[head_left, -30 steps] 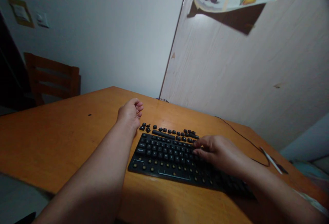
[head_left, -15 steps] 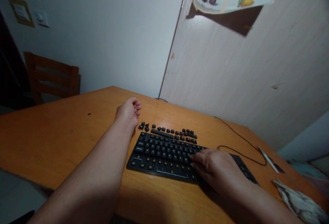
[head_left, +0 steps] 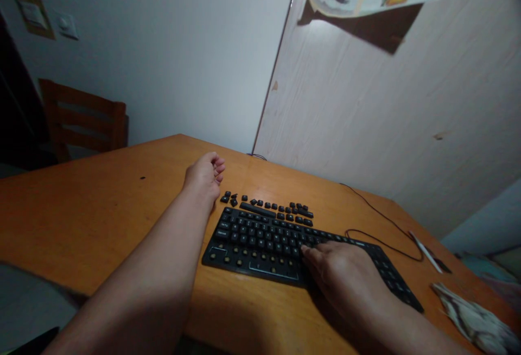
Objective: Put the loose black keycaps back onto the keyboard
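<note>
A black keyboard (head_left: 268, 238) lies on the orange wooden table (head_left: 93, 208), with several keys gone from its lower rows. Loose black keycaps (head_left: 277, 209) lie in a row just beyond it. My left hand (head_left: 203, 176) rests on the table past the keyboard's left corner, fingers curled loosely, next to the first keycaps. My right hand (head_left: 342, 276) lies on the keyboard's right half, fingers bent down onto the keys. I cannot make out anything held in either hand.
The keyboard's cable (head_left: 378, 224) runs across the table to the right. A pen-like stick (head_left: 425, 245) and a cloth (head_left: 472, 319) lie at the right edge. A wooden chair (head_left: 81, 121) stands at the back left. Walls close off the back.
My right hand has drawn back from the loose keycaps behind the keyboard to its front rows. The left hand has stayed in place. The view shifted slightly.
</note>
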